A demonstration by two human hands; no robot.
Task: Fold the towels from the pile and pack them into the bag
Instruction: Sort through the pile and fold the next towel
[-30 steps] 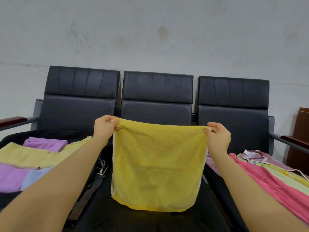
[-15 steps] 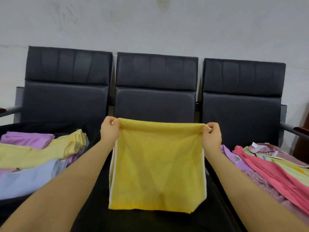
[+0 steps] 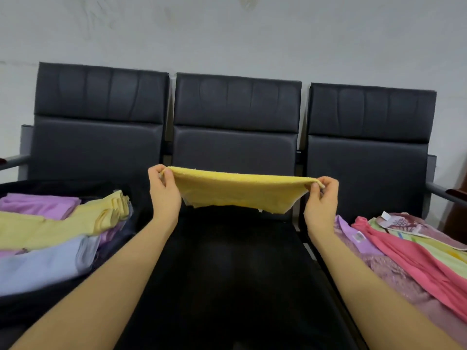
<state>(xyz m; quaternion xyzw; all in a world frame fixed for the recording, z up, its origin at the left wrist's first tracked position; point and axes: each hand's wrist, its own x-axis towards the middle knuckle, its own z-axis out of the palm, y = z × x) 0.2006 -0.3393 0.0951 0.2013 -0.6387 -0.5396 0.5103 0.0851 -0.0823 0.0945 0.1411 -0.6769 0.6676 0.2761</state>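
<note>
A: What are the hands doing?
B: The left hand (image 3: 164, 195) is pinching the left corner of the yellow towel (image 3: 240, 189) between thumb and curled fingers. The right hand (image 3: 321, 202) is pinching the right corner in like manner. Both are gripping cloth; neither is spread.

A: Where is the towel sitting relative to the middle seat (image 3: 235, 274)?
B: It is hanging in the air above that seat, stretched between the hands, lying nearly flat, its loose edge sagging below.

A: And either side of the seat?
B: Left of the seat, folded towels (image 3: 50, 238), purple, yellow and pale blue, are lying stacked in a dark bag (image 3: 38, 306). Right of it, the pile (image 3: 409, 251) is lying loose: pink, green, mauve.

A: Behind it?
B: A plain wall (image 3: 227, 34).
</note>
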